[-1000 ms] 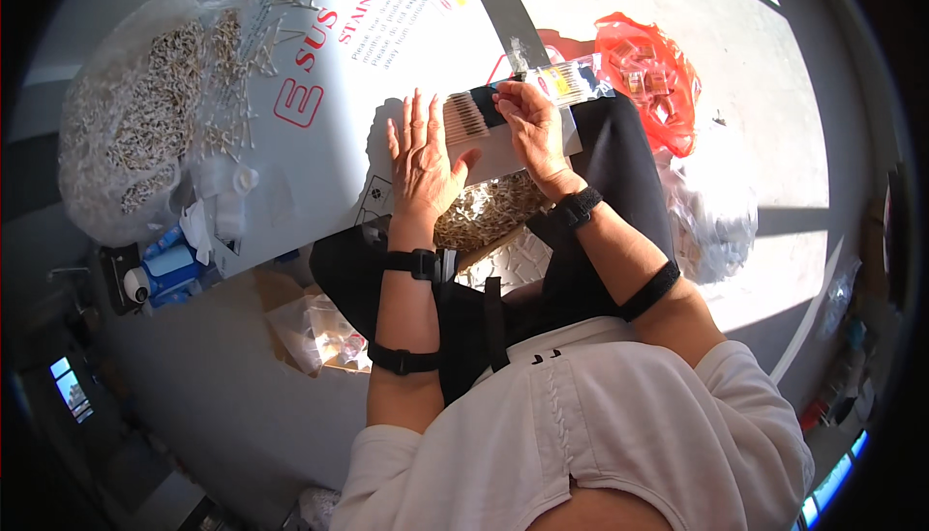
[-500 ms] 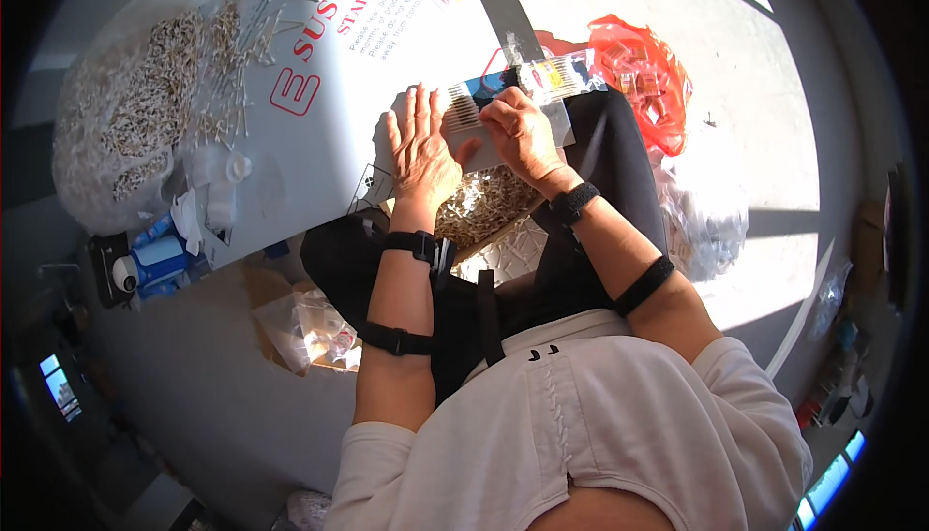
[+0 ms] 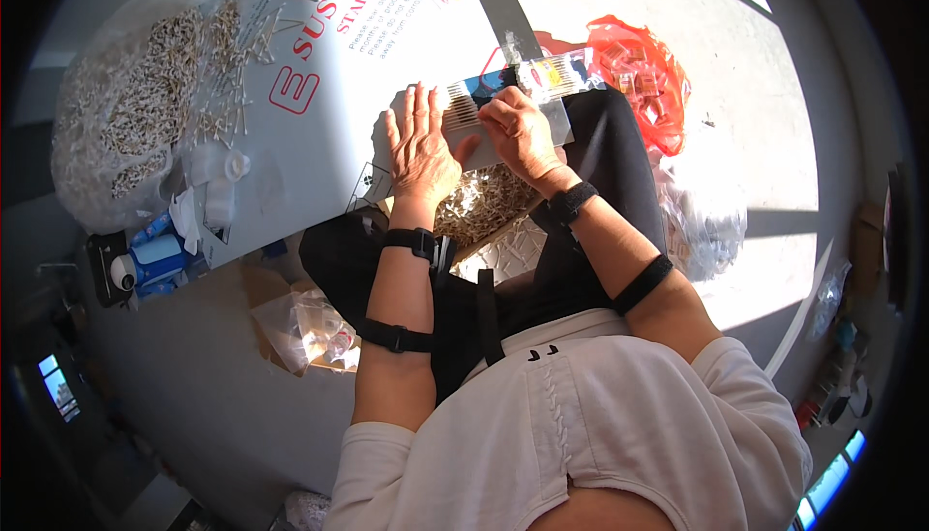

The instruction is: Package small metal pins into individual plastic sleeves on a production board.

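Observation:
My left hand (image 3: 423, 159) lies flat on the grey printed board (image 3: 319, 159), its fingers stretched out and the thumb apart. Just beyond its thumb is a neat row of cotton swabs (image 3: 460, 107) at the board's edge. My right hand (image 3: 523, 139) is closed at the right end of that row, fingertips pressed together; what they hold, if anything, is hidden. Past its knuckles lies a clear plastic packet (image 3: 554, 74) with a yellow label. Below both hands, a box of loose cotton swabs (image 3: 484, 207) rests between my legs.
A large clear bag of cotton swabs (image 3: 145, 105) spills onto the board's left side. Near it are a tape roll (image 3: 236, 165) and a blue-and-white bottle (image 3: 150, 265). A red plastic bag (image 3: 644, 76) of small packets and clear plastic bags (image 3: 706, 226) lie at right.

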`<state>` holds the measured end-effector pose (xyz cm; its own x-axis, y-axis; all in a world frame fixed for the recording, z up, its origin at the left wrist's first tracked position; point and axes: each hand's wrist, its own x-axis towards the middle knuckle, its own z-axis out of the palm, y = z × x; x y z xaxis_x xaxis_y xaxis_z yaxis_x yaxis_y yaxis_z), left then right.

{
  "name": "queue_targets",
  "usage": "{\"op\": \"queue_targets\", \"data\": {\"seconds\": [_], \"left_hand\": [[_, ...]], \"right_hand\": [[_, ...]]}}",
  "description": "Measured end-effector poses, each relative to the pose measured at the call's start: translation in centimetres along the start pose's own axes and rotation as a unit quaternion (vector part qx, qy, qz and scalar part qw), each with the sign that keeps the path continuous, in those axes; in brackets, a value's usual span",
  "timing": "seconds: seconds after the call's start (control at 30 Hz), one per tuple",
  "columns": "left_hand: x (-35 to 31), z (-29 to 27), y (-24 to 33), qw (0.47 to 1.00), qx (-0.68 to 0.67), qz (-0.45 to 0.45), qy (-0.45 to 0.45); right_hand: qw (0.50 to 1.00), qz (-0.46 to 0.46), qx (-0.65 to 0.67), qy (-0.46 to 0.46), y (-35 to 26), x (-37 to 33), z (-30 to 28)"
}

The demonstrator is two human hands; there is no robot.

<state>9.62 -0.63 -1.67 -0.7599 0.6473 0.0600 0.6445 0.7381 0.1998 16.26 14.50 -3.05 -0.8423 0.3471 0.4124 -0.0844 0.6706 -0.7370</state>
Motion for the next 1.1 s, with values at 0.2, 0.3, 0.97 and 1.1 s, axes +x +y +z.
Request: {"op": "queue_targets", "data": {"seconds": [0.2,0.3,0.97,1.1], "left_hand": [[0.00,0.03,-0.04,1.000,0.002,0.001,0.000],[0.01,0.02,-0.05,1.000,0.000,0.003,0.004],[0.08,0.13,0.05,1.000,0.010,0.003,0.014],[0.05,0.14,-0.04,1.000,0.004,0.001,0.014]], "right_hand": [[1.000,-0.003,-0.001,0.008,-0.05,-0.05,0.04],[1.000,-0.006,-0.001,0.006,-0.06,-0.02,0.01],[1.000,0.012,0.001,0.010,0.05,-0.09,0.16],[1.000,0.006,-0.003,0.010,-0.01,-0.03,0.11]]}}
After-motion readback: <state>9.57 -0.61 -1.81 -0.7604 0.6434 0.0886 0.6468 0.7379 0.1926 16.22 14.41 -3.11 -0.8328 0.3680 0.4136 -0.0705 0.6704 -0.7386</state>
